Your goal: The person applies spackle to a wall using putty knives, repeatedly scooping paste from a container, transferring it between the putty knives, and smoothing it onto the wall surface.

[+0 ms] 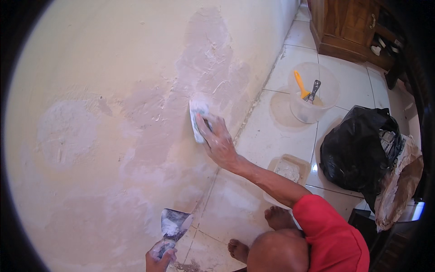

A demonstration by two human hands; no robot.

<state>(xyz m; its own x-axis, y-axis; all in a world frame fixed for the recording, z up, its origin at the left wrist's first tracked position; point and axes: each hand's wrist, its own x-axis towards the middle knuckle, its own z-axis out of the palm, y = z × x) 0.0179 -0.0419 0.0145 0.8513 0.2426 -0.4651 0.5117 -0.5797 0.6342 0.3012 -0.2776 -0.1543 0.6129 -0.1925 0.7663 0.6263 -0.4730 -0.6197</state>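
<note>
My right hand (219, 138) is closed on a flat putty scraper (198, 113), its face smeared with white paste. The scraper rests against the cream wall (149, 59), at the lower part of a greyish-pink plastered patch (206, 54). Low at the front, my left hand (160, 255) grips the handle of a wide putty knife (176, 223). White paste coats that blade, which points upward beside the wall's lower area. Both hands have white smears on them.
A tan tray of white paste (290, 168) sits on the tiled floor by my right forearm. Beyond it stands a clear bucket (333, 86) holding an orange-handled tool and a dark-handled one. A black bag (358, 149), brown paper sack (401, 181) and wooden cabinet (344, 27) are at right.
</note>
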